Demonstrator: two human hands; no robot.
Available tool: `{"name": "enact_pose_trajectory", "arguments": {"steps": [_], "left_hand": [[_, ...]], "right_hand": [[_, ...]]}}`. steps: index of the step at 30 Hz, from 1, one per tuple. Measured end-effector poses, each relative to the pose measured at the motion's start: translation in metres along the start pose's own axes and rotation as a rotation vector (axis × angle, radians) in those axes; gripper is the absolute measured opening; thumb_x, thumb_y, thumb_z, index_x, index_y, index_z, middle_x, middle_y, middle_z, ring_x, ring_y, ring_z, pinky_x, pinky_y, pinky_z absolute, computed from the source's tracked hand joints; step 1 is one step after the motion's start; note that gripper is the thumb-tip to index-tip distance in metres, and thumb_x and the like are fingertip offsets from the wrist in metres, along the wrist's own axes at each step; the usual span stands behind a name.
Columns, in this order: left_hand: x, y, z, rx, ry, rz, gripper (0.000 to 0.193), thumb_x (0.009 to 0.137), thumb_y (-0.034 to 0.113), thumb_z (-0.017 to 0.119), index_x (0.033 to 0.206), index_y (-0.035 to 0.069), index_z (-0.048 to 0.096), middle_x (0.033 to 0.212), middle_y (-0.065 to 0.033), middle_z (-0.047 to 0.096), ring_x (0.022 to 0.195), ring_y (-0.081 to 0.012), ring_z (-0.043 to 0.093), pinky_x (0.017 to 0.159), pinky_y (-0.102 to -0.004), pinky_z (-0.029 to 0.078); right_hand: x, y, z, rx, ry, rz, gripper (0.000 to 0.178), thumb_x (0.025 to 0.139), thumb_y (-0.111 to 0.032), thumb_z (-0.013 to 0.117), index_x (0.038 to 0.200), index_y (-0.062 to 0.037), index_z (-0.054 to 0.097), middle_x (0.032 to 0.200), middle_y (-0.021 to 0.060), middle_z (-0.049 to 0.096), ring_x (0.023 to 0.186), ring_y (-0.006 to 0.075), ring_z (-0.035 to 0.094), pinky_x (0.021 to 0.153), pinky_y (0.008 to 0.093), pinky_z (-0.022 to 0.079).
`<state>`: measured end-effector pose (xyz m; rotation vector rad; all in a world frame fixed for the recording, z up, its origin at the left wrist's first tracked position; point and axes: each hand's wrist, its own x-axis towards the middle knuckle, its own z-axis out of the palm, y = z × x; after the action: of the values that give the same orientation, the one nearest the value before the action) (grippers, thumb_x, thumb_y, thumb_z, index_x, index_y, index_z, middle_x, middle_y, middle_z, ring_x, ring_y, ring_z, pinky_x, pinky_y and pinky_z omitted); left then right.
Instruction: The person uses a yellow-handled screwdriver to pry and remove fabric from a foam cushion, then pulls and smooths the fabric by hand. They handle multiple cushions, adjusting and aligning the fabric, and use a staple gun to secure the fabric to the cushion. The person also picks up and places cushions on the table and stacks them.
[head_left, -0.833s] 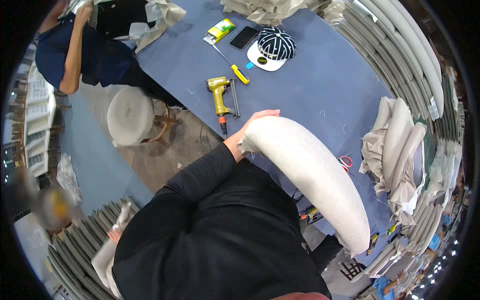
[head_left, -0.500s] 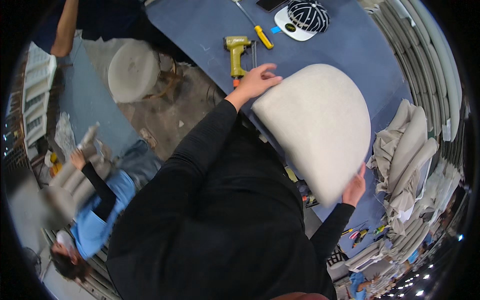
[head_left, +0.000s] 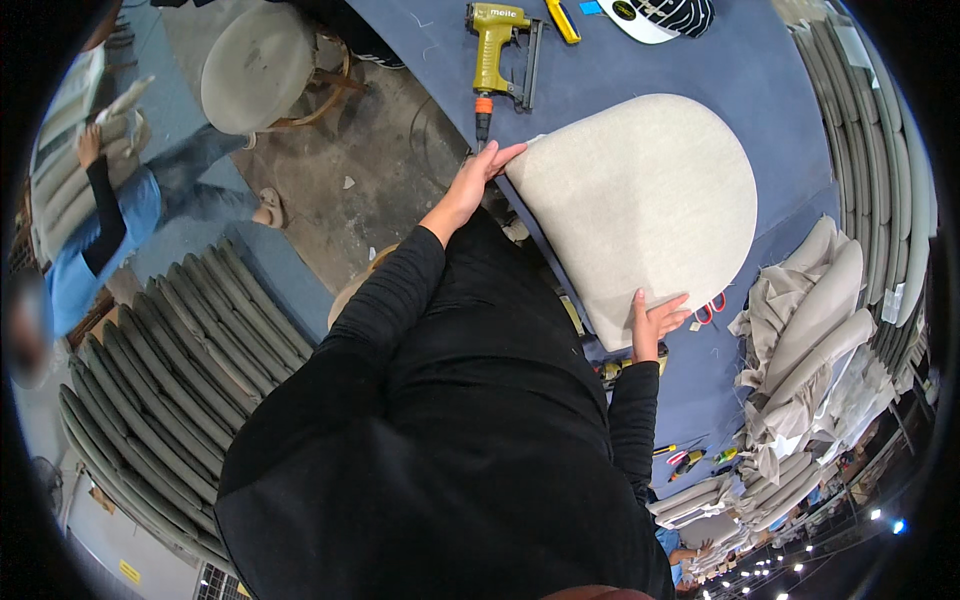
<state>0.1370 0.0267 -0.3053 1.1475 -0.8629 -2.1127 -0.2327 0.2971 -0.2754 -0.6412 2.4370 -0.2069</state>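
A pale beige upholstered seat cushion (head_left: 650, 200), rounded on its far right side and straight along its near left edge, lies on the blue-grey table (head_left: 765, 130). My left hand (head_left: 472, 190) is at the cushion's upper left corner, with fingers stretched toward it and some of them hidden. At the lower corner, my right hand (head_left: 652, 325) rests flat against the cushion with its fingers spread. Beyond my left hand lies an olive-green staple gun (head_left: 492, 55) with an orange hose fitting. Red-handled scissors (head_left: 708, 310) show partly beside my right hand.
A yellow utility knife (head_left: 563, 20) and a patterned cap (head_left: 655, 18) lie at the far side. Fabric-covered pieces (head_left: 815, 320) are piled at right, beside stacked cushions (head_left: 865, 170). More cushions (head_left: 170, 350) stand at left. A round stool (head_left: 258, 70) and a person in blue (head_left: 105, 250) are farther left.
The cushion has settled flatter, with its lower corner shifted up and left. My right hand has moved from its right edge onto the lower corner. The person in blue has moved farther left.
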Motion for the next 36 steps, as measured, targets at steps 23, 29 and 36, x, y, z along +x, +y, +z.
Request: {"name": "enact_pose_trajectory", "arguments": {"steps": [23, 29, 36], "left_hand": [[0.003, -0.009, -0.03, 0.432, 0.114, 0.081, 0.037, 0.109, 0.026, 0.07, 0.139, 0.004, 0.074, 0.128, -0.0056, 0.08, 0.113, -0.0142, 0.072, 0.099, -0.0315, 0.056], [0.025, 0.007, -0.013, 0.497, 0.066, -0.114, 0.047, 0.117, 0.043, 0.051, 0.143, 0.009, 0.072, 0.127, 0.0002, 0.075, 0.104, -0.0119, 0.065, 0.083, -0.029, 0.052], [0.034, 0.133, 0.055, 0.559, -0.301, -0.143, 0.063, 0.115, 0.035, 0.058, 0.173, 0.026, 0.036, 0.093, 0.003, 0.066, 0.077, -0.0064, 0.057, 0.067, -0.0264, 0.047]], "right_hand": [[-0.007, -0.004, 0.006, 0.01, 0.076, -0.102, 0.128, 0.095, -0.062, 0.075, 0.175, -0.0119, -0.011, 0.172, 0.0404, -0.022, 0.161, 0.06, -0.014, 0.127, 0.0732, 0.005], [-0.028, 0.019, 0.002, 0.427, 0.39, -0.225, 0.087, 0.103, -0.019, 0.076, 0.169, 0.0058, 0.024, 0.176, 0.027, 0.026, 0.162, 0.035, 0.03, 0.133, 0.0452, 0.022], [-0.04, 0.024, -0.062, 1.286, -0.093, -0.032, 0.076, 0.113, -0.024, 0.058, 0.176, -0.0129, 0.018, 0.175, 0.0121, 0.035, 0.155, 0.0329, 0.042, 0.125, 0.0494, 0.039]]}}
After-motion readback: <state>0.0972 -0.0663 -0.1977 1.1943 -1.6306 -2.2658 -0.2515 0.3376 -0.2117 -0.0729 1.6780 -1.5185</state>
